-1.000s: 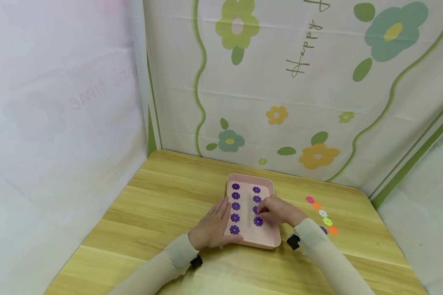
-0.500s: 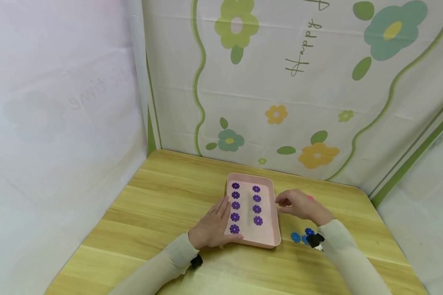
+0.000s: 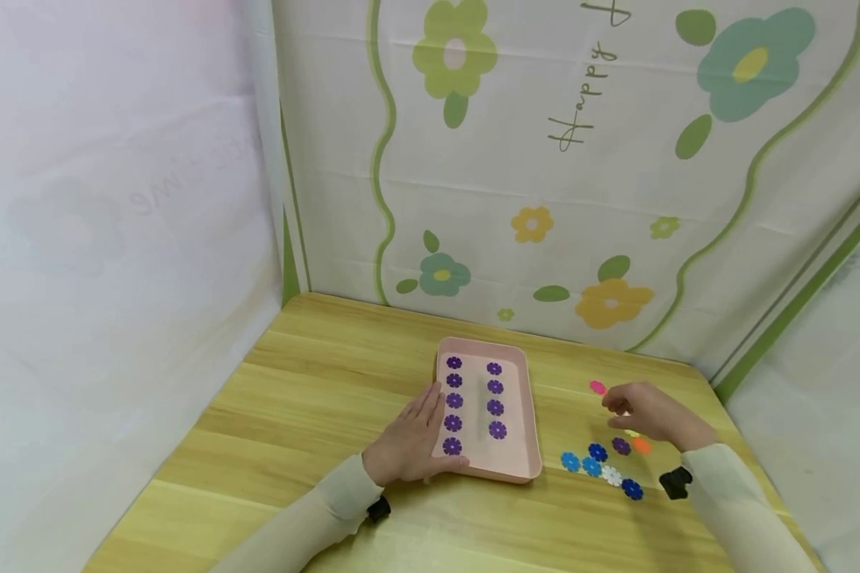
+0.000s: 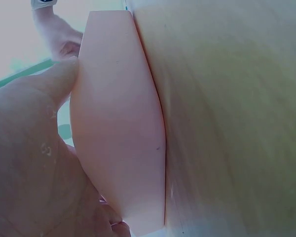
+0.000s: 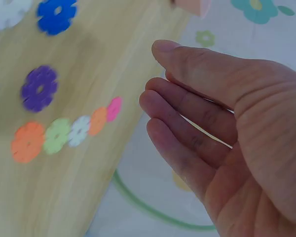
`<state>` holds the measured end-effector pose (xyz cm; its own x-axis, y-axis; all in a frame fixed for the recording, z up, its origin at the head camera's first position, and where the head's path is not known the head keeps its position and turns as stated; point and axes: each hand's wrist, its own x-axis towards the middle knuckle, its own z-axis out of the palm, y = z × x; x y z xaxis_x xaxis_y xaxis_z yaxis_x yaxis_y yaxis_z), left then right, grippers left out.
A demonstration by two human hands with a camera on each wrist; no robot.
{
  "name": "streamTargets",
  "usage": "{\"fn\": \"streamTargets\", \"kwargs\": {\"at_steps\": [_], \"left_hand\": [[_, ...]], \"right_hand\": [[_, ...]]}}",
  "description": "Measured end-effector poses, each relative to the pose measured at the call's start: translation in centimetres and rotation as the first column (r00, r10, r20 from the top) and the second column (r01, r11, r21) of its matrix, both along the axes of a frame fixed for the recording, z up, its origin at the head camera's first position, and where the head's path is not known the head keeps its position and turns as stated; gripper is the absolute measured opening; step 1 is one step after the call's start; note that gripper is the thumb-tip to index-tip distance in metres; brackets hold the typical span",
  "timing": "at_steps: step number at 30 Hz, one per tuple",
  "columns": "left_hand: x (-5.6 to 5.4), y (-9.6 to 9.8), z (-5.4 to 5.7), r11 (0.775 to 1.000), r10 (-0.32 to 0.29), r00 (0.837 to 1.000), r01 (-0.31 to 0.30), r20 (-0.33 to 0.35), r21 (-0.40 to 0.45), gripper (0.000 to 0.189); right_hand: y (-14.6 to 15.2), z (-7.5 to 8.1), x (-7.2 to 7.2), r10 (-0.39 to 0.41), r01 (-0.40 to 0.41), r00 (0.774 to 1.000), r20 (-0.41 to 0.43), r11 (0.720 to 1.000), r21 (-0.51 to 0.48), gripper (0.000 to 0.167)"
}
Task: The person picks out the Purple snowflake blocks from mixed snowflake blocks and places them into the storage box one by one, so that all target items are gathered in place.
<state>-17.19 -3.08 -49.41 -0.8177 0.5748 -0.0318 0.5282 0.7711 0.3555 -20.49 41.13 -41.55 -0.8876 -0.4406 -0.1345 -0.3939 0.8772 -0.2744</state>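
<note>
A shallow pink tray [image 3: 514, 459] lies on the table with several purple flower-shaped discs [image 3: 454, 401] in its left column and several more purple discs [image 3: 496, 407] in its right one. My left hand [image 3: 407, 444] rests against the tray's near left corner, fingers straight along the left side and thumb at the front rim. The left wrist view shows the thumb touching the upper edge of the tray wall [image 4: 118, 113]. To the right of the tray, my right hand [image 3: 648, 411] hovers over loose discs, its fingers loosely bent and holding nothing. One loose purple disc [image 5: 39, 89] lies below it.
Loose blue discs [image 3: 570, 461] and a white disc [image 3: 611, 476] lie right of the tray. A slanting row holds a pink disc [image 5: 114, 109], orange discs [image 5: 28, 142], a white one and a yellow-green one [image 5: 56, 136]. Fabric walls [image 3: 487, 175] border the table.
My right hand has left the tray's right column and moved right, over the loose discs. The purple discs in the tray keep their places. My left hand stays at the tray's corner.
</note>
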Motion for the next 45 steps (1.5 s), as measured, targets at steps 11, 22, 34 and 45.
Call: {"fn": "streamTargets", "kwargs": {"at_steps": [11, 22, 34, 45], "left_hand": [[0.1, -0.1, 0.0, 1.000, -0.006, 1.000, 0.006, 0.006, 0.012, 0.116], [0.1, 0.0, -0.1, 1.000, -0.008, 1.000, 0.008, -0.011, 0.010, 0.114], [-0.1, 0.1, -0.2, 1.000, -0.014, 1.000, 0.014, -0.016, 0.023, 0.115], [-0.6, 0.0, -1.7, 1.000, -0.013, 0.998, 0.014, -0.057, 0.018, 0.119]], "right_hand": [[2.9, -3.1, 1.9, -0.063, 0.063, 0.998, 0.025, 0.998, 0.014, 0.038], [4.0, -5.7, 2.2, -0.114, 0.115, 0.992, 0.045, 0.993, -0.026, 0.033], [4.4, -6.2, 2.1, -0.108, 0.111, 0.993, 0.038, 0.990, -0.084, 0.016], [2.9, -4.3, 1.9, -0.042, 0.044, 0.999, 0.019, 0.990, -0.133, 0.012]]}}
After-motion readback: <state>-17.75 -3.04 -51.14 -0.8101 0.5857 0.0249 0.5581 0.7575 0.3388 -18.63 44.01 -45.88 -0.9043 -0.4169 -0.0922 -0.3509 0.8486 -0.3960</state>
